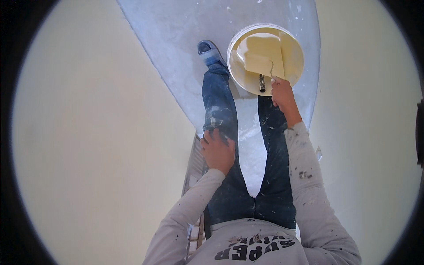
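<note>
A paint roller (272,70) is in my right hand (282,93), whose fingers are closed near its bent wire. Its roller end reaches into a round white bucket (231,70) holding cream paint (263,44); the paint-covered sleeve blends in and is hard to make out. Beside my right fingers, a black, paint-speckled handle (262,84) leans at the bucket's near rim. What it belongs to is hidden. My left hand (218,152) lies with fingers spread on my left leg, near the knee, holding nothing.
The bucket stands on a pale, paint-spotted floor (185,26), beyond my legs. Cream walls (101,132) rise on both sides. A ladder-like frame (192,163) shows beside my left leg. My left foot, in a dark sandal (207,51), is left of the bucket.
</note>
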Action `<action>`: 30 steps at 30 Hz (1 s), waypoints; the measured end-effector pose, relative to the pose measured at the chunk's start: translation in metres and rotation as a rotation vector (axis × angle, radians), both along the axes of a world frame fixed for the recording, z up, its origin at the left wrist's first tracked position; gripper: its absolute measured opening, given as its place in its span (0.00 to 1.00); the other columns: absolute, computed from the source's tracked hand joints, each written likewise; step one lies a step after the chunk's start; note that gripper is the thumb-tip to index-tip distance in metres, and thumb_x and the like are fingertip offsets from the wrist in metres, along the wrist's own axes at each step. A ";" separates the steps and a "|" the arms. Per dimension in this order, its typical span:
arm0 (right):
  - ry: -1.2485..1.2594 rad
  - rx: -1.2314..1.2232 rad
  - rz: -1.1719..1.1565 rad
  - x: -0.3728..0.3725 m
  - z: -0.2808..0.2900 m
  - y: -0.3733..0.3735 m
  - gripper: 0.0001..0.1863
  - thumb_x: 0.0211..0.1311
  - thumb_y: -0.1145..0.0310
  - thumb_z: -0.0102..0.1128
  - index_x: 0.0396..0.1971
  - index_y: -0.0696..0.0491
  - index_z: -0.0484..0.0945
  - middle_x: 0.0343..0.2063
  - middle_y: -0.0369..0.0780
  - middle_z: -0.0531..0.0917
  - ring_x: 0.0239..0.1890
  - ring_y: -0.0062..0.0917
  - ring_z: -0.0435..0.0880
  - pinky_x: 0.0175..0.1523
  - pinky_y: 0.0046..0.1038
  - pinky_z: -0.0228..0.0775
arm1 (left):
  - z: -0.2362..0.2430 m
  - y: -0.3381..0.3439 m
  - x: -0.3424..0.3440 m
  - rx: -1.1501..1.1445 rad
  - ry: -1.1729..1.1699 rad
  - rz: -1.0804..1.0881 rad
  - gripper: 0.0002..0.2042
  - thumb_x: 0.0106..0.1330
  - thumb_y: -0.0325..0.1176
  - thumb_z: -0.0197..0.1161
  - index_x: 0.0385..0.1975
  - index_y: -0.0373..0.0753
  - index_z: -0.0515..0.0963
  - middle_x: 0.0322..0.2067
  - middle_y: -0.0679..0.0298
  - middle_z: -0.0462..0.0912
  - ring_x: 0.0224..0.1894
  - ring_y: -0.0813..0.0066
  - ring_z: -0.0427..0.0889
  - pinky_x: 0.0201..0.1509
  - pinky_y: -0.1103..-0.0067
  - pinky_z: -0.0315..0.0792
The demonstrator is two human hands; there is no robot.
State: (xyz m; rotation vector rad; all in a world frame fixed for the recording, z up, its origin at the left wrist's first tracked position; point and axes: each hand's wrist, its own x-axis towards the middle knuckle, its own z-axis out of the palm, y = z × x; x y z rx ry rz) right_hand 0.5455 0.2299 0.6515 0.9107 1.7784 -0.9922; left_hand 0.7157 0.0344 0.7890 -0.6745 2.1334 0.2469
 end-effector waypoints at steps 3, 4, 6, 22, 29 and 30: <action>0.084 -0.100 -0.102 -0.014 -0.073 0.028 0.17 0.73 0.67 0.51 0.55 0.59 0.79 0.14 0.35 0.71 0.09 0.21 0.67 0.14 0.29 0.61 | 0.005 -0.002 -0.018 0.010 -0.035 -0.029 0.29 0.64 0.46 0.61 0.63 0.37 0.70 0.66 0.45 0.64 0.64 0.40 0.65 0.62 0.49 0.66; 0.099 -0.121 -0.130 -0.021 -0.089 0.034 0.15 0.73 0.66 0.50 0.50 0.58 0.78 0.14 0.35 0.71 0.09 0.21 0.68 0.14 0.30 0.60 | 0.007 -0.004 -0.023 0.017 -0.019 -0.039 0.29 0.64 0.46 0.61 0.63 0.37 0.70 0.66 0.45 0.64 0.64 0.40 0.65 0.62 0.49 0.66; 0.097 -0.119 -0.034 -0.014 -0.084 0.036 0.11 0.73 0.65 0.50 0.42 0.57 0.76 0.14 0.36 0.71 0.09 0.23 0.69 0.13 0.30 0.60 | 0.008 -0.003 -0.029 0.006 0.010 -0.035 0.29 0.64 0.47 0.60 0.63 0.38 0.71 0.66 0.46 0.65 0.63 0.41 0.67 0.61 0.49 0.67; 0.276 -0.477 -0.099 0.075 0.319 0.103 0.22 0.73 0.67 0.53 0.63 0.57 0.73 0.26 0.35 0.79 0.17 0.18 0.74 0.23 0.24 0.67 | 0.029 -0.026 0.019 0.277 0.278 0.250 0.29 0.65 0.47 0.62 0.62 0.36 0.73 0.62 0.46 0.74 0.64 0.47 0.73 0.65 0.60 0.69; 0.421 -0.454 -0.421 0.177 0.424 0.130 0.22 0.76 0.63 0.52 0.65 0.56 0.71 0.26 0.38 0.80 0.16 0.17 0.70 0.21 0.21 0.62 | 0.019 -0.076 0.016 0.810 0.188 0.654 0.25 0.64 0.42 0.61 0.57 0.29 0.77 0.51 0.44 0.84 0.57 0.47 0.80 0.62 0.65 0.72; 0.440 -0.457 -0.549 0.204 0.441 0.123 0.22 0.76 0.62 0.52 0.65 0.55 0.71 0.26 0.38 0.80 0.16 0.17 0.70 0.20 0.21 0.61 | -0.010 -0.093 0.016 0.792 0.238 0.487 0.22 0.65 0.40 0.61 0.54 0.30 0.77 0.46 0.48 0.85 0.48 0.55 0.81 0.52 0.69 0.73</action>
